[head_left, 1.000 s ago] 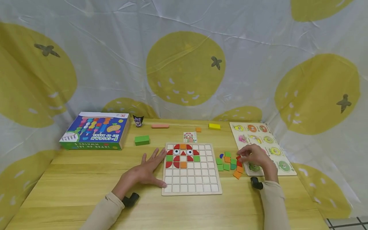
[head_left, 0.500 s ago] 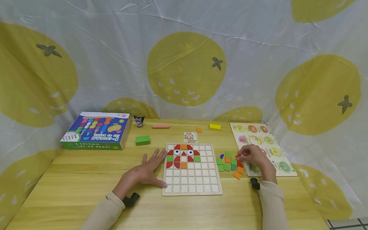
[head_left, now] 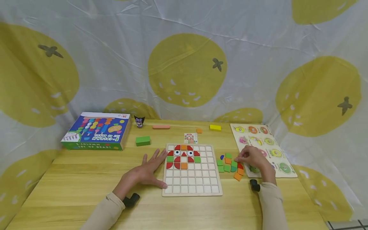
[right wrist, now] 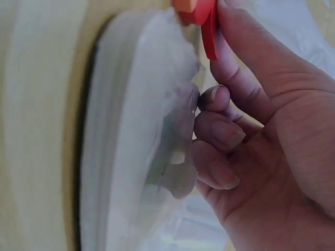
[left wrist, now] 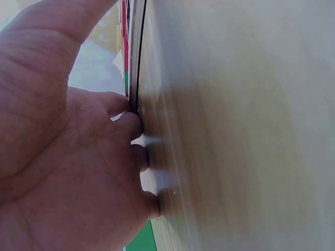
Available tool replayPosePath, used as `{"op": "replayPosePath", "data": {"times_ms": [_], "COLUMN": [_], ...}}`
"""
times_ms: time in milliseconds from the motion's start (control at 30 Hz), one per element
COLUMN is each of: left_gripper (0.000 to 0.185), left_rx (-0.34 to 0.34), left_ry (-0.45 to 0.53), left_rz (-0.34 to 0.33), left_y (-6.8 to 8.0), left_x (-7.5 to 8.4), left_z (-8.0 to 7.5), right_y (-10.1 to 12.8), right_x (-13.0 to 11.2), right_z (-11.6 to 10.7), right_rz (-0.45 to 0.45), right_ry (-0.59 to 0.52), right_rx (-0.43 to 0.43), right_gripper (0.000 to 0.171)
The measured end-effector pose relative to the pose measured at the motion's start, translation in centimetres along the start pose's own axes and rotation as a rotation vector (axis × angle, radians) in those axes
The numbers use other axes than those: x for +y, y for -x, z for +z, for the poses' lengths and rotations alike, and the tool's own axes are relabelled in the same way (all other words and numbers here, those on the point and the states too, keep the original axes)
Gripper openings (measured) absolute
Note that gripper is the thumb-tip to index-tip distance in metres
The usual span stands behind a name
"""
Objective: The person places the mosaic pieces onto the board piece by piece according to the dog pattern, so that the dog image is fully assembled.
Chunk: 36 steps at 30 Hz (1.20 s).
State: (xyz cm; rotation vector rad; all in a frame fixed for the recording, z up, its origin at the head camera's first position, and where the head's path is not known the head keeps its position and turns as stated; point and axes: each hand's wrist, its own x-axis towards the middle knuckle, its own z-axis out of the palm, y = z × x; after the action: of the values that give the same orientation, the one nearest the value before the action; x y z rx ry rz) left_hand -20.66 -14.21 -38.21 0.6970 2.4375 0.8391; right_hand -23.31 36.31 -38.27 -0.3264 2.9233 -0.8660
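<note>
"What is the left hand (head_left: 143, 174) doing?"

"It lies with fingers spread wide against the left edge of the square, pale wooden grid board (head_left: 192, 181), thumb near the lower corner, fingertips higher up."

"And the right hand (head_left: 256, 157)?"

"Narrow: thumb and forefinger pinch a thin red piece (right wrist: 210, 36), clearest in the right wrist view. The other fingers curl loosely."

"Where is that, exactly?"

"At the right side of a heap of loose flat green, orange, red and blue pieces (head_left: 227, 168), just right of the grid board. The hand covers part of a pale wooden board with coloured fruit pictures (head_left: 237, 135); whether it touches that board, I cannot tell."

"What sits in the grid?"

"Red, orange and green pieces with two round eyes (head_left: 177, 153), filling cells toward the upper left; the lower rows are bare wood."

"Anything behind it?"

"A small printed picture card (head_left: 191, 138) lies just beyond the far edge, with a small orange square tile (head_left: 199, 131) near it. Farther left sits a green rectangular block (head_left: 142, 141)."
</note>
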Motion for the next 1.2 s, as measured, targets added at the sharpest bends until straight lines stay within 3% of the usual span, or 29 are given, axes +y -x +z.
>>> {"op": "replayPosePath", "data": {"times_ms": [200, 367, 633, 800, 967, 1200], "left_gripper": [0.132, 0.132, 0.131, 0.132, 0.131, 0.131], "left_rx": [0.004, 0.007, 0.004, 0.006, 0.008, 0.009], "left_ry": [-0.004, 0.002, 0.005, 0.007, 0.011, 0.013], "left_rz": [-0.006, 0.003, 0.003, 0.005, 0.008, 0.006], "left_y": [0.0, 0.2, 0.2, 0.1, 0.1, 0.2], "left_x": [0.0, 0.0, 0.2, 0.1, 0.1, 0.1], "left_z": [0.0, 0.0, -0.2, -0.1, -0.1, -0.1], "right_y": [-0.3, -1.4, -3.1, -3.6, -4.0, -4.1], "right_x": [-0.3, -2.6, -8.0, -11.2, -13.3, -14.7], "right_z": [0.2, 1.0, 3.7, 6.0, 8.3, 9.6], "right_rz": [-0.050, -0.110, -0.201, -0.276, -0.313, -0.274], "right_ry": [-0.044, -0.097, -0.322, -0.378, -0.359, -0.276], "right_rx": [0.019, 0.029, -0.150, -0.211, -0.224, -0.185], "right_gripper": [0.023, 0.018, 0.010, 0.010, 0.007, 0.006]}}
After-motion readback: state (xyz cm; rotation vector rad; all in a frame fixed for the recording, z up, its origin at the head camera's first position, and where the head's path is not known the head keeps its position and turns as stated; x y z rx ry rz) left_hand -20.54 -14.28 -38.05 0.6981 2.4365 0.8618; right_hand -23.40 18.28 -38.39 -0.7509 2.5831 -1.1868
